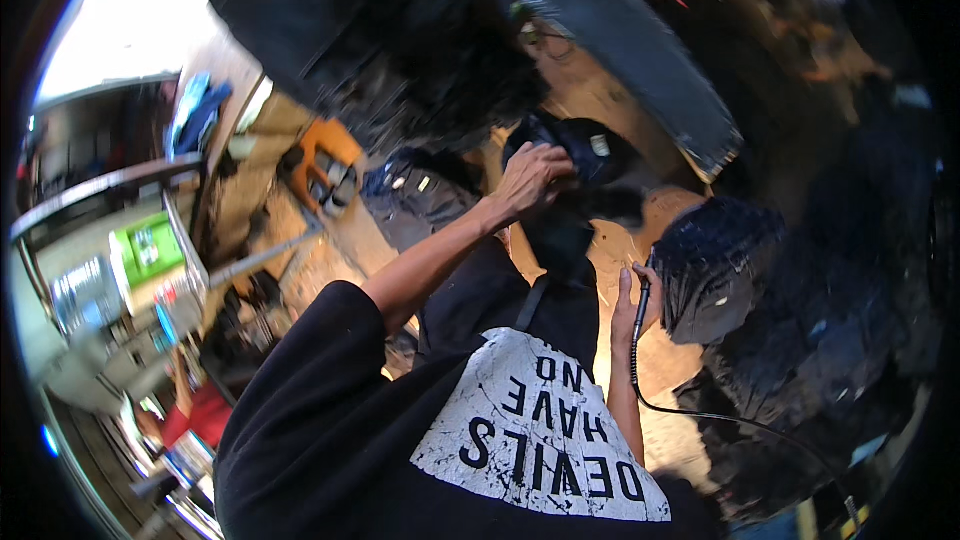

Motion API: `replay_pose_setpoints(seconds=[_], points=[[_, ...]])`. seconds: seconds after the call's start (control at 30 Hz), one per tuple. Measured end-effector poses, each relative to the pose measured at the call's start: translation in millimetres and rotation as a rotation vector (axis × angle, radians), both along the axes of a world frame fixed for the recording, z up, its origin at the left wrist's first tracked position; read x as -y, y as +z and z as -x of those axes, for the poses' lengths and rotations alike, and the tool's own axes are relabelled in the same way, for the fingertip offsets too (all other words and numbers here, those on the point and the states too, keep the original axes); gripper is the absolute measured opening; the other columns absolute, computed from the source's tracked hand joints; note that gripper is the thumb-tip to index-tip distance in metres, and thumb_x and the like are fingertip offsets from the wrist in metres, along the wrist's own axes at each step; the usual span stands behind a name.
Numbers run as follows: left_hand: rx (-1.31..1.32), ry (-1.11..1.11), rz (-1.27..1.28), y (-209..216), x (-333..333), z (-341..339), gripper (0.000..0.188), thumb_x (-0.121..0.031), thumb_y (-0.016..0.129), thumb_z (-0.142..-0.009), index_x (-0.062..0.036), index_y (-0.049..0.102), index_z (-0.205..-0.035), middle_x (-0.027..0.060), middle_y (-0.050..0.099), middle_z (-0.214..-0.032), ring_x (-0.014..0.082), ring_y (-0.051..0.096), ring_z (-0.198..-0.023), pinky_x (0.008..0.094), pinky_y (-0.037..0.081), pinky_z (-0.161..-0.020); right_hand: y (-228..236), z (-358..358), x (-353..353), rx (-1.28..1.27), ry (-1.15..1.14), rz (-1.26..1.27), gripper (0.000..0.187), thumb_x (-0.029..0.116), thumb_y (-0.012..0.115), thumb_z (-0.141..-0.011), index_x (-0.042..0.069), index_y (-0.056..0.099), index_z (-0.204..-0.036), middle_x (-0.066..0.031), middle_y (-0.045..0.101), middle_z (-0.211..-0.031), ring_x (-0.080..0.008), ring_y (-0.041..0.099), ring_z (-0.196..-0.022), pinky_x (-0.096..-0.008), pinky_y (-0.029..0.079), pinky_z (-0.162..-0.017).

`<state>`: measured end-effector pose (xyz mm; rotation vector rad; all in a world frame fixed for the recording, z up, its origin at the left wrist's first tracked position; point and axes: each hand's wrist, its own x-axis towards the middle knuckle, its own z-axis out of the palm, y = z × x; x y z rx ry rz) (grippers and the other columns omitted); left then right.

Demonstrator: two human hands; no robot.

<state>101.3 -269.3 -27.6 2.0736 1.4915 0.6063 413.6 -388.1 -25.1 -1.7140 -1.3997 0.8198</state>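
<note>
My left hand (535,180) reaches across the middle, its fingers curled over a dark fabric piece (590,152) with a small pale label. That piece is partly blurred. My right hand (630,315) is lower and to the right, closed around a slim black corded pen-like tool (643,305). Its tip points upward, apart from the piece under my left hand. From its lower end a black cord (740,418) runs off to the right. Close beside the tool sits a stack of dark cloth pieces (715,275); whether they touch cannot be made out.
Another bundle of dark pieces (420,195) lies left of my left hand. A large black heap (380,30) stands beyond it, near a long dark padded board (630,50). An orange plastic item (325,160) and a green basket (150,248) are at left. A person in red (200,415) is lower left.
</note>
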Motion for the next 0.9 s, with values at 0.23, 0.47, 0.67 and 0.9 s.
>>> replay_pose_setpoints(seconds=[0.23,0.47,0.67,0.9], points=[[-0.192,0.102,0.126,-59,241,137,0.029,-0.014,0.068,-0.084,-0.0153,0.073,-0.112,0.0043,0.064,-0.107,0.0265,0.058,-0.112,0.0408,0.042,-0.099,14,44,19,0.140,0.227,0.132,0.017,0.007,0.077,-0.101,0.002,0.068,-0.115,-0.0055,0.072,-0.106,-0.0148,0.067,-0.101,-0.0305,0.053,-0.094],[-0.278,0.485,0.173,-109,358,309,0.024,-0.018,0.072,-0.089,-0.0154,0.076,-0.113,0.0048,0.067,-0.107,0.0287,0.060,-0.110,0.0439,0.045,-0.096,60,83,69,0.161,0.276,0.130,0.020,0.012,0.076,-0.102,0.002,0.069,-0.118,-0.0043,0.074,-0.103,-0.0134,0.068,-0.095,-0.0288,0.054,-0.088],[-0.217,0.840,0.276,-201,391,405,0.083,-0.015,0.081,-0.089,-0.0225,0.047,-0.164,0.0077,0.049,-0.168,0.0397,0.038,-0.157,0.0629,0.024,-0.130,67,105,106,0.252,0.328,0.146,0.021,0.013,0.077,-0.100,0.003,0.070,-0.117,-0.0061,0.073,-0.098,-0.0125,0.067,-0.090,-0.0291,0.054,-0.082],[-0.214,0.808,0.437,-248,447,309,0.104,-0.017,0.083,-0.081,-0.0133,0.029,-0.170,0.0351,0.035,-0.167,0.0550,0.044,-0.146,0.0579,0.043,-0.117,48,52,119,0.222,0.186,0.219,0.025,0.015,0.081,-0.097,0.000,0.071,-0.115,-0.0103,0.076,-0.102,-0.0178,0.072,-0.101,-0.0338,0.055,-0.094]])
